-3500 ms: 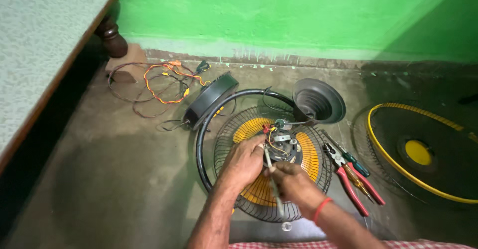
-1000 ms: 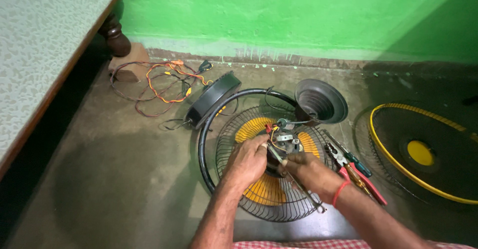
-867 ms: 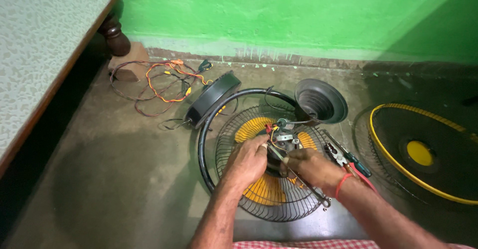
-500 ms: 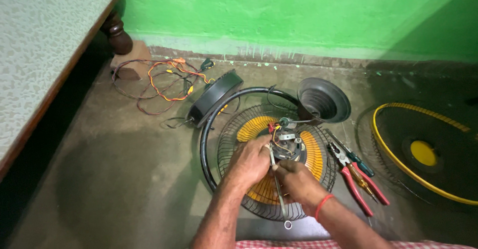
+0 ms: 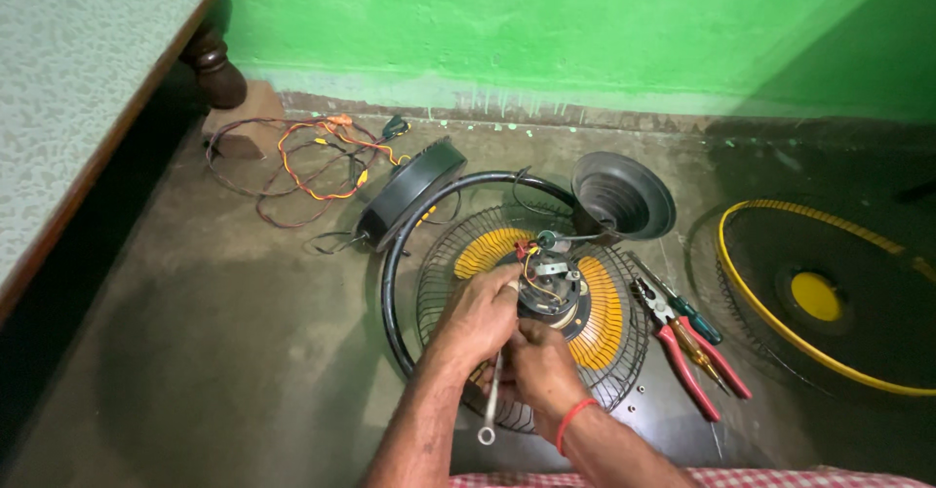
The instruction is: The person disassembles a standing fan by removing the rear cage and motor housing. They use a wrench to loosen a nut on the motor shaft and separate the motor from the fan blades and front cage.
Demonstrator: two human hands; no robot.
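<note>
A fan motor (image 5: pixel 553 288) with loose wires sits at the centre of a round wire fan guard (image 5: pixel 609 351) with yellow blades (image 5: pixel 603 320) under it, lying flat on the floor. My left hand (image 5: pixel 478 320) rests on the motor's left side and grips it. My right hand (image 5: pixel 534 363), with a red band at the wrist, is closed around a slim metal spanner (image 5: pixel 490 407). The spanner's upper end is at the motor's near edge and its ring end points toward me.
Red-handled pliers (image 5: pixel 684 350) and a green-handled screwdriver (image 5: pixel 682 308) lie right of the guard. A black cone-shaped cover (image 5: pixel 624 195) and a black round housing (image 5: pixel 409 191) stand behind it. Tangled wires (image 5: pixel 302 161) lie at back left, a second yellow-rimmed guard (image 5: pixel 829 298) at right, a bed's edge (image 5: pixel 88 108) at left.
My right hand has swung the spanner from the right side of the motor round to its near side, so the handle now points toward me. My left hand has stayed on the motor.
</note>
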